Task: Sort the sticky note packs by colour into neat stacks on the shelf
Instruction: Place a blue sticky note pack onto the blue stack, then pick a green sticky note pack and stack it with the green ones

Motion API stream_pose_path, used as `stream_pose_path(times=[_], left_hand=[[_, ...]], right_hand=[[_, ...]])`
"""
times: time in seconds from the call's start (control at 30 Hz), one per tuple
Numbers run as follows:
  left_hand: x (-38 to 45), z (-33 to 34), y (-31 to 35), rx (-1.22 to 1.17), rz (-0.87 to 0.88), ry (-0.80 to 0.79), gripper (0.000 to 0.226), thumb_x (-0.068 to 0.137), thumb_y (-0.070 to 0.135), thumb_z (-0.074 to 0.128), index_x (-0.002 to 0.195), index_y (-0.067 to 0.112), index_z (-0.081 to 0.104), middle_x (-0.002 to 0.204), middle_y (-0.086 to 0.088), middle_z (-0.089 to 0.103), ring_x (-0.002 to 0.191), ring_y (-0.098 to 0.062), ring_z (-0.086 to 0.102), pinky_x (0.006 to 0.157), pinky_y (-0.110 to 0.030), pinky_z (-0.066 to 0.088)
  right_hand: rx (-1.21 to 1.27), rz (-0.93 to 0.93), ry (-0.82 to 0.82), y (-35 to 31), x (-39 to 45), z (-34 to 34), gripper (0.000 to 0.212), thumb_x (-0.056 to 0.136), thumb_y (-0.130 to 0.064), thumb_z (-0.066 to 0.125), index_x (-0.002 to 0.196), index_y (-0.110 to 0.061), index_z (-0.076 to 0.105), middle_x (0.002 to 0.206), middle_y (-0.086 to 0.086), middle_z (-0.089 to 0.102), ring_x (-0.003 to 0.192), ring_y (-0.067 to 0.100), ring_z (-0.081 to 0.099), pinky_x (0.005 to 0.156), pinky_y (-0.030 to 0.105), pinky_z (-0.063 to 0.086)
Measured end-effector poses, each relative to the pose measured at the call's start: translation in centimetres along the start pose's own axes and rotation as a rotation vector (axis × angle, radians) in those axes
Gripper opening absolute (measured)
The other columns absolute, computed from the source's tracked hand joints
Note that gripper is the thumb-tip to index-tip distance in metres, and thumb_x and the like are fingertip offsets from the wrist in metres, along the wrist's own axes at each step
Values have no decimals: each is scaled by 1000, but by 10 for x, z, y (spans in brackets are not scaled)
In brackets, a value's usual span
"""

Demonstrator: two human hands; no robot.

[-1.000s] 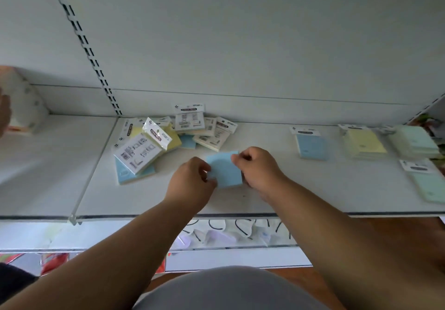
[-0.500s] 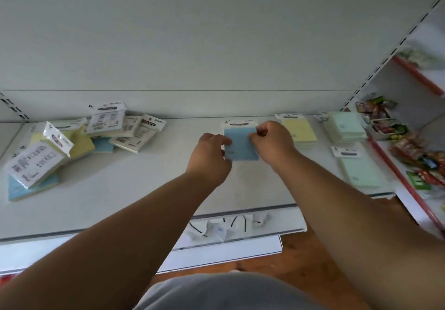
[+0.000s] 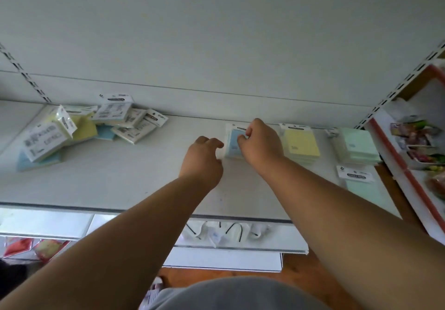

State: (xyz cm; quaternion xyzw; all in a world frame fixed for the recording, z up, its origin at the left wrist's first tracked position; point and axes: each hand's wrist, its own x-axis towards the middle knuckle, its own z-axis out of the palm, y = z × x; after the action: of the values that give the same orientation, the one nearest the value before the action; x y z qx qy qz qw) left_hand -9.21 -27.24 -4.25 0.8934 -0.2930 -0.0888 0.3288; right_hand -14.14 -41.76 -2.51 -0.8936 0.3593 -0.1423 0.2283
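Observation:
A blue sticky note pack (image 3: pixel 233 144) lies on the blue stack toward the back of the white shelf (image 3: pixel 134 177). My right hand (image 3: pixel 261 142) rests over it with fingertips pinching its upper edge. My left hand (image 3: pixel 203 158) is curled at the pack's left edge, touching it. Right of the blue stack sit a yellow stack (image 3: pixel 301 144) and a green stack (image 3: pixel 358 147). A single green pack (image 3: pixel 361 185) lies nearer the front right. At the left lies an unsorted pile of packs (image 3: pixel 79 129), blue, yellow and label-side up.
A slotted upright (image 3: pixel 25 76) runs up the back wall at the left. To the right, a red-edged shelf (image 3: pixel 409 172) holds snack packets. Below the shelf front edge hang white items (image 3: pixel 224 234). Wooden floor shows beneath.
Both hands carried the blue pack from the middle front of the shelf rightward and back, and set it on the blue stack. The view swung right, then back left.

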Motion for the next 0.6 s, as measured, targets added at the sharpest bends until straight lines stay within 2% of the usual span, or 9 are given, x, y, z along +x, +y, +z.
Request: stream_pose_path(times=[0.13, 0.23, 0.3, 0.4, 0.47, 0.53, 0.6], left_hand=[[-24, -30, -38, 11, -52, 110, 38, 79, 11, 61, 115, 23, 63, 116, -1, 58, 101, -20, 59, 87, -33, 50], [-25, -65, -75, 86, -80, 203, 36, 79, 15, 64, 115, 22, 64, 117, -3, 58, 109, -24, 55, 92, -35, 47], [-21, -89, -100, 160, -90, 236, 38, 79, 19, 65, 117, 21, 63, 122, -3, 56, 112, -26, 52, 94, -35, 45], [-9, -114, -133, 231, -101, 165, 47, 80, 24, 64, 127, 24, 56, 133, 0, 49, 118, -27, 47, 96, -36, 42], [0, -124, -149, 257, -96, 63, 55, 82, 27, 63, 135, 25, 48, 142, 1, 44, 124, -28, 42, 101, -38, 39], [8, -131, -160, 261, -70, -29, 62, 83, 30, 62, 141, 24, 41, 146, 1, 40, 127, -29, 40, 104, -38, 36], [13, -137, -167, 260, -23, -43, 63, 83, 31, 62, 142, 21, 39, 145, -2, 42, 128, -29, 39, 107, -36, 32]], right_hand=[[114, -101, -140, -49, -16, 22, 16, 82, -36, 60, 77, -22, 53, 73, -8, 57, 70, 18, 53, 59, 27, 35], [256, -86, -335, -94, -27, 46, 14, 83, -35, 60, 82, -22, 59, 78, -5, 64, 66, 19, 64, 60, 28, 47], [447, 46, -470, -123, -33, 62, 13, 84, -31, 60, 88, -19, 62, 78, -1, 67, 58, 19, 68, 54, 28, 48], [736, 342, -574, -160, -36, 85, 11, 88, -19, 53, 92, -13, 61, 73, 8, 66, 50, 22, 64, 44, 25, 39], [903, 534, -582, -181, -34, 99, 16, 90, -13, 48, 94, -9, 63, 73, 11, 67, 43, 18, 58, 40, 21, 34], [1021, 696, -537, -197, -29, 109, 19, 89, -11, 46, 90, -8, 65, 63, 9, 68, 39, 13, 53, 38, 19, 33], [1096, 802, -468, -206, -25, 116, 19, 87, -9, 45, 82, -9, 63, 52, 5, 61, 35, 11, 46, 36, 16, 31]])
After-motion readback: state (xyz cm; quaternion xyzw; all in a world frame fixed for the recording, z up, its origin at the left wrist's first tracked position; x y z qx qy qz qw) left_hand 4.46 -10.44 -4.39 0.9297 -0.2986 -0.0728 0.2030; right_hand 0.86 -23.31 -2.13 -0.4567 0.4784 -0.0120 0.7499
